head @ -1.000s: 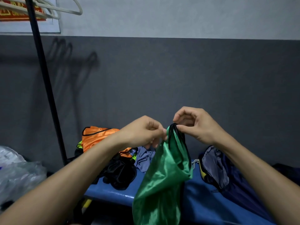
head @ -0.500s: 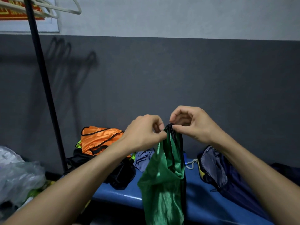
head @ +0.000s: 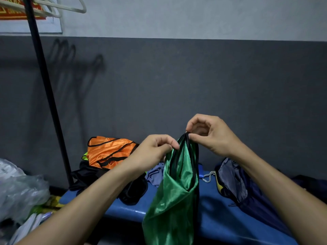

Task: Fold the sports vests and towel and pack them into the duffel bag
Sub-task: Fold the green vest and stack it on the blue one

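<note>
Between our two hands hangs the green vest (head: 174, 195), gathered at its black-trimmed top and held up in the air. We pinch that bunched top with our right hand (head: 210, 135), thumb and forefinger closed on the black edging at the very peak, the other fingers curled above it. Just to the left of that pinch and slightly lower, our left hand (head: 154, 152) grips the same gathered edge, fingers curled round the cloth. The two grips sit almost touching (only a fold of green satin shows between them).

Below the grip, the vest drops in one long shiny drape, reaching down past the near edge of the blue bench (head: 221, 220) and out of view at the bottom.

Beyond the grip and to its left, the orange vest (head: 108, 151) lies crumpled on a heap of black cloth (head: 131, 191), with a sliver of yellow-green showing at its left side. Just behind the hanging green cloth, a small greyish-blue piece of fabric (head: 155, 175) rests on the bench. To the right of the grip and lower, the dark navy duffel bag (head: 247, 190) lies open on the bench, its grey lining showing.

Far left of the grip, a black pole (head: 46, 89) slants up past white hangers (head: 70, 7), and crinkled clear plastic (head: 19, 190) sits low down.
</note>
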Tool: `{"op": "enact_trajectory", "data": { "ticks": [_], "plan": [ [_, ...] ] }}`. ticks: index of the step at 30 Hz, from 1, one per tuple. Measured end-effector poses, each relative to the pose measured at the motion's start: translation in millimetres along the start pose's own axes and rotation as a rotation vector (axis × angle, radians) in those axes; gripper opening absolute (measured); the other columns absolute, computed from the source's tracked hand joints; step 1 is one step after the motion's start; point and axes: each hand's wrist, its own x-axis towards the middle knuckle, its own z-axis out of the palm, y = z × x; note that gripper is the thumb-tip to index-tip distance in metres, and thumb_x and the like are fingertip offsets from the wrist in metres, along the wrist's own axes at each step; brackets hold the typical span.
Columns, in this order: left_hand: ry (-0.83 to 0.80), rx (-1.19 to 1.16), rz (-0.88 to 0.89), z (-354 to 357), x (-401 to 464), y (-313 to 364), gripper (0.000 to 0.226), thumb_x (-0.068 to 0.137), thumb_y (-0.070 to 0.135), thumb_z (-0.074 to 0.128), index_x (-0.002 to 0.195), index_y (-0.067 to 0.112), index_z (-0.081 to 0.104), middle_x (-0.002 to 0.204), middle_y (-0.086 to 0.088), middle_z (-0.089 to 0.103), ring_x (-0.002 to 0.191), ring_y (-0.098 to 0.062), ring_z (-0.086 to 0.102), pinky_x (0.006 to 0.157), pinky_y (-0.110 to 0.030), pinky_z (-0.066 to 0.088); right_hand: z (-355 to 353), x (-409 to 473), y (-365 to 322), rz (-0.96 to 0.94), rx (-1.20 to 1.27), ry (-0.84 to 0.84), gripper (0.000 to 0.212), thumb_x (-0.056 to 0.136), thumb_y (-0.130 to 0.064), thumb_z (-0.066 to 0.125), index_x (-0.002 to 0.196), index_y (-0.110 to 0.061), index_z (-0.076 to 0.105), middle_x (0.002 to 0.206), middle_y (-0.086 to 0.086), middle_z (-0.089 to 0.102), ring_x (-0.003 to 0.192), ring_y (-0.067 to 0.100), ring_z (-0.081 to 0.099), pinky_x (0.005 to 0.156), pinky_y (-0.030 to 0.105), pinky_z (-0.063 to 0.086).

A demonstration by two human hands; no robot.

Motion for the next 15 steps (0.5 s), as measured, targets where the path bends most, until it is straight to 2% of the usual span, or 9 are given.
{"op": "enact_trajectory", "data": {
  "ticks": [2,4,7,10,15],
  "plan": [
    [0.122,0.199,0.063,3,-2,-2,0.024,0.095,0.009,0.058,0.084,0.025,0.072,0.072,0.003,0.066,0.062,-0.019,0.056,0.059,-0.028,0.048,1,1,-1,-0.009,-0.012,0.006,0.016,0.086,0.004,0.072,0.089,-0.011,0.066,0.085,0.011,0.071,0.074,0.019,0.068,0.074,0.036,0.054],
    [0.196,0.300,0.126,9,-5,-1,0.014,0.090,0.019,0.066,0.079,0.027,0.070,0.075,0.008,0.071,0.070,-0.012,0.066,0.068,-0.032,0.055,2,2,-4,-0.017,-0.021,0.018,0.014,0.085,0.002,0.072,0.088,-0.011,0.066,0.084,0.011,0.071,0.072,0.018,0.067,0.072,0.034,0.054],
    [0.263,0.446,0.167,17,-9,-1,0.019,0.084,0.038,0.074,0.074,0.024,0.066,0.071,0.008,0.069,0.069,-0.005,0.064,0.065,-0.023,0.050,4,3,-9,-0.040,-0.031,0.015,0.010,0.082,-0.006,0.071,0.088,-0.013,0.066,0.082,0.007,0.071,0.072,0.020,0.068,0.071,0.035,0.055],
    [0.312,0.550,0.205,22,-6,-5,0.026,0.082,0.047,0.070,0.072,0.026,0.062,0.074,0.009,0.064,0.070,-0.004,0.060,0.065,-0.026,0.047,6,3,-13,-0.064,-0.050,0.004,0.014,0.084,0.001,0.071,0.088,-0.012,0.066,0.081,0.007,0.072,0.073,0.025,0.071,0.071,0.038,0.057],
    [0.318,0.684,0.216,25,2,-6,0.025,0.085,0.038,0.064,0.066,0.028,0.052,0.073,0.011,0.055,0.070,-0.005,0.054,0.063,-0.031,0.036,6,3,-14,-0.070,-0.077,0.010,0.015,0.084,0.001,0.071,0.087,-0.013,0.067,0.081,0.007,0.072,0.075,0.030,0.071,0.072,0.043,0.058]
  ]
}}
